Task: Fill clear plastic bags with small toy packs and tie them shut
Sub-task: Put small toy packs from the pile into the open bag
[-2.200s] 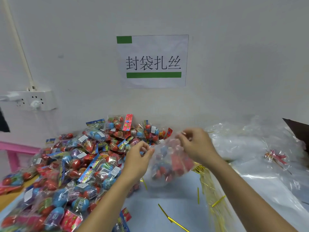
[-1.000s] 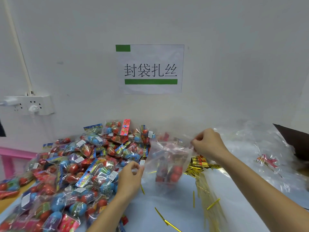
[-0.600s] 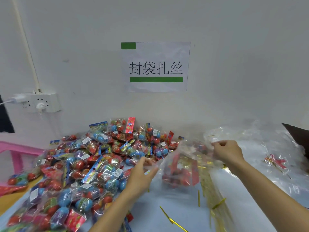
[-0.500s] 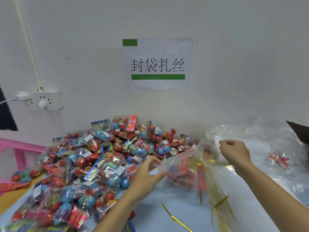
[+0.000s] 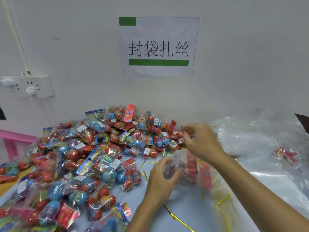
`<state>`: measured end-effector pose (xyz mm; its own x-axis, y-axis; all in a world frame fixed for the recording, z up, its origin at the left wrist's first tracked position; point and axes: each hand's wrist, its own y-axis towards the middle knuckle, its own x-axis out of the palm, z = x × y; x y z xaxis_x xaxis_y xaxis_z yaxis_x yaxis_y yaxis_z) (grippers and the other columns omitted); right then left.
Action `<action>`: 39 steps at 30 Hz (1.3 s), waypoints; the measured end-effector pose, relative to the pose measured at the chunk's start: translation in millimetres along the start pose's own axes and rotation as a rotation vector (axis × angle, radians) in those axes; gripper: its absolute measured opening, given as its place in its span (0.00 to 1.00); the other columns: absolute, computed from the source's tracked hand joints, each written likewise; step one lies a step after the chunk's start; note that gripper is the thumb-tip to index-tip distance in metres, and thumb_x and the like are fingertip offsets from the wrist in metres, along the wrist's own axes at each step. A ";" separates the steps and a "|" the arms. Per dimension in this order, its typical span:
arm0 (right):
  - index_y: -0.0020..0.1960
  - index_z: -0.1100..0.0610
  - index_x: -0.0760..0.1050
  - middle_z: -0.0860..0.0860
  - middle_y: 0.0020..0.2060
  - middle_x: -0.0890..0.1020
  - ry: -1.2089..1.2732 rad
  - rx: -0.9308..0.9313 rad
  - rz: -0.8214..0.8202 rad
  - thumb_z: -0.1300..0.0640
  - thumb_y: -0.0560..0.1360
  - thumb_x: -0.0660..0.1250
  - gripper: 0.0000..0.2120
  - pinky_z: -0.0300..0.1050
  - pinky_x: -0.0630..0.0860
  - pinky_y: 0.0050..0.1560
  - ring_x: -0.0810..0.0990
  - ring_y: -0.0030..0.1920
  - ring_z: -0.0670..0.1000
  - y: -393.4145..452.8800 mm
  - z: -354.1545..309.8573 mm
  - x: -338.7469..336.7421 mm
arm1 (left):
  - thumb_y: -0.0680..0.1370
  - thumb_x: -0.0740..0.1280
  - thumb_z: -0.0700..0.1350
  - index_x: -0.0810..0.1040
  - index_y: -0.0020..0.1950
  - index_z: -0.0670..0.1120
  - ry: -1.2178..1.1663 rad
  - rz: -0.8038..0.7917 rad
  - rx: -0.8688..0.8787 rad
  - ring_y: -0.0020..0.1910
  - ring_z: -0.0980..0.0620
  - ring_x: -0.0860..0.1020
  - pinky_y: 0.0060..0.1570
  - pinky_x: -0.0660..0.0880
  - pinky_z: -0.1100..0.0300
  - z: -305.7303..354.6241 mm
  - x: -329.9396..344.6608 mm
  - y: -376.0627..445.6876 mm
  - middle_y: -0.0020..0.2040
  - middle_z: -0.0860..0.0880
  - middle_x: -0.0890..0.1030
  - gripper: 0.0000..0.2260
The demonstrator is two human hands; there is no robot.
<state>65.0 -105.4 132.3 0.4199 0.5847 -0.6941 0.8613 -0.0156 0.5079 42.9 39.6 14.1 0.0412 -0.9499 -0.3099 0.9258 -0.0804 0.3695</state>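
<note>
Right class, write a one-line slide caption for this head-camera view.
Left hand cups a filled clear bag while right hand gathers its neck beside piled toy packs.

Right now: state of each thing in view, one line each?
clear plastic bag: filled with toy packs, resting on table, held at both ends, not tied.
left hand: cupped around bag's lower body.
right hand: pinching bag's top.
toy pack pile: loose heap, sealed packs.
gold twist ties: loose on table, unused.
empty bags: flat stack at right.
wall socket: one plug in.
</note>
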 end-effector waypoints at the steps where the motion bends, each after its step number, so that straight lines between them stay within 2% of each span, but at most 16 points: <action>1: 0.52 0.56 0.85 0.49 0.46 0.87 -0.061 -0.013 -0.066 0.59 0.77 0.64 0.11 0.52 0.81 0.53 0.84 0.48 0.52 3.3 -2.5 8.3 | 0.77 0.70 0.55 0.79 0.52 0.54 -0.060 0.041 -0.011 0.50 0.61 0.78 0.50 0.73 0.65 -1.0 2.3 3.2 0.48 0.59 0.82 0.08; 4: 0.50 0.56 0.84 0.51 0.45 0.86 -0.190 -0.005 -0.169 0.56 0.78 0.62 0.11 0.52 0.81 0.51 0.83 0.46 0.54 18.1 -8.4 28.2 | 0.78 0.59 0.56 0.79 0.45 0.50 -0.186 0.204 -0.044 0.39 0.59 0.76 0.40 0.71 0.62 -1.6 5.9 13.8 0.39 0.55 0.80 0.13; 6: 0.48 0.57 0.81 0.53 0.42 0.83 -0.235 0.030 -0.207 0.54 0.78 0.63 0.10 0.52 0.81 0.47 0.81 0.44 0.56 31.2 -9.2 39.9 | 0.79 0.56 0.54 0.77 0.42 0.50 -0.180 0.288 -0.039 0.37 0.55 0.75 0.40 0.71 0.60 -3.9 5.4 21.1 0.39 0.52 0.79 0.14; 8: 0.48 0.57 0.77 0.53 0.41 0.81 -0.254 0.065 -0.229 0.52 0.79 0.64 0.08 0.51 0.79 0.46 0.80 0.44 0.57 45.5 -8.0 50.3 | 0.80 0.56 0.52 0.77 0.42 0.50 -0.126 0.319 -0.009 0.39 0.56 0.76 0.40 0.71 0.63 -8.7 3.6 28.3 0.39 0.53 0.79 0.14; 10: 0.58 0.56 0.75 0.53 0.48 0.81 -0.227 0.089 -0.223 0.50 0.79 0.65 0.12 0.52 0.79 0.50 0.79 0.49 0.57 60.0 -6.2 61.3 | 0.83 0.56 0.48 0.76 0.42 0.48 -0.039 0.308 0.033 0.40 0.55 0.75 0.38 0.69 0.66 -14.5 1.1 33.1 0.37 0.53 0.77 0.13; 13: 0.74 0.54 0.65 0.55 0.65 0.76 -0.184 0.121 -0.222 0.48 0.79 0.67 0.27 0.55 0.77 0.60 0.76 0.62 0.58 84.3 -4.1 78.2 | 0.84 0.58 0.41 0.75 0.43 0.46 0.057 0.306 0.079 0.40 0.56 0.73 0.39 0.67 0.67 -19.4 -2.9 36.9 0.38 0.55 0.75 0.12; 17: 0.77 0.53 0.60 0.54 0.73 0.68 -0.146 0.152 -0.246 0.46 0.77 0.71 0.35 0.59 0.72 0.69 0.69 0.71 0.59 113.0 -0.7 100.5 | 0.83 0.58 0.39 0.74 0.43 0.47 0.103 0.334 0.120 0.41 0.56 0.73 0.40 0.68 0.64 -19.0 -7.0 39.6 0.39 0.56 0.74 0.10; 19: 0.75 0.53 0.65 0.54 0.72 0.71 -0.138 0.166 -0.247 0.45 0.76 0.72 0.32 0.57 0.73 0.68 0.71 0.70 0.58 120.0 1.6 110.4 | 0.84 0.58 0.41 0.73 0.44 0.48 0.113 0.325 0.126 0.42 0.56 0.73 0.40 0.68 0.63 -18.4 -7.7 39.6 0.39 0.56 0.74 0.10; 23: 0.65 0.55 0.77 0.53 0.62 0.80 -0.084 0.148 -0.134 0.49 0.75 0.74 0.21 0.48 0.74 0.57 0.78 0.60 0.55 124.8 6.2 122.0 | 0.84 0.57 0.43 0.72 0.44 0.51 0.136 0.306 0.121 0.42 0.57 0.72 0.37 0.66 0.66 -17.9 -6.3 39.9 0.40 0.57 0.73 0.10; 28: 0.62 0.58 0.79 0.55 0.53 0.84 -0.021 0.199 -0.087 0.54 0.73 0.76 0.19 0.47 0.78 0.51 0.80 0.49 0.53 128.1 4.9 103.8 | 0.83 0.59 0.42 0.73 0.44 0.51 0.080 0.322 0.114 0.40 0.57 0.73 0.37 0.68 0.64 -17.5 -7.5 40.7 0.39 0.57 0.74 0.09; 30: 0.60 0.58 0.79 0.52 0.46 0.83 0.036 0.231 -0.064 0.54 0.72 0.77 0.19 0.39 0.75 0.41 0.77 0.40 0.45 125.0 6.5 90.4 | 0.83 0.60 0.41 0.74 0.44 0.50 0.007 0.341 0.092 0.40 0.55 0.74 0.39 0.71 0.59 -16.9 -7.9 42.4 0.38 0.55 0.76 0.10; 32: 0.63 0.59 0.78 0.45 0.39 0.78 0.106 0.255 -0.034 0.54 0.72 0.78 0.22 0.29 0.68 0.31 0.72 0.36 0.38 114.9 5.7 74.6 | 0.81 0.60 0.43 0.75 0.43 0.51 -0.087 0.367 0.064 0.39 0.53 0.76 0.39 0.73 0.58 -15.2 -8.4 44.3 0.38 0.54 0.78 0.09; 33: 0.64 0.59 0.77 0.42 0.38 0.76 0.133 0.259 -0.022 0.52 0.72 0.78 0.24 0.28 0.67 0.27 0.72 0.36 0.37 107.3 3.9 67.0 | 0.81 0.60 0.44 0.76 0.43 0.51 -0.141 0.378 0.042 0.38 0.52 0.77 0.38 0.74 0.58 -14.2 -8.4 44.9 0.39 0.53 0.79 0.08; 35: 0.65 0.57 0.78 0.43 0.38 0.78 0.161 0.258 -0.026 0.50 0.71 0.78 0.25 0.28 0.66 0.29 0.75 0.35 0.39 87.6 -1.6 52.5 | 0.82 0.62 0.44 0.77 0.44 0.52 -0.241 0.389 -0.021 0.38 0.49 0.79 0.39 0.77 0.55 -10.5 -9.1 45.5 0.39 0.51 0.81 0.08; 37: 0.55 0.51 0.81 0.45 0.34 0.83 0.234 0.250 -0.039 0.49 0.70 0.79 0.16 0.33 0.72 0.30 0.81 0.32 0.42 66.3 -6.6 42.0 | 0.82 0.64 0.44 0.79 0.47 0.49 -0.395 0.402 -0.109 0.40 0.46 0.81 0.41 0.79 0.54 -3.4 -11.4 47.4 0.40 0.49 0.82 0.06; 39: 0.45 0.46 0.83 0.42 0.34 0.85 0.382 0.229 -0.058 0.51 0.69 0.79 0.07 0.40 0.80 0.38 0.84 0.34 0.43 43.9 -13.6 35.3 | 0.80 0.65 0.51 0.81 0.51 0.45 -0.630 0.389 -0.219 0.47 0.45 0.83 0.49 0.80 0.51 4.6 -15.6 52.6 0.44 0.47 0.85 0.10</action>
<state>113.7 -74.4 137.0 0.2703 0.8471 -0.4576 0.9394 -0.1280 0.3180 89.2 48.7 42.5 0.2178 -0.8953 0.3886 0.9444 0.2938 0.1476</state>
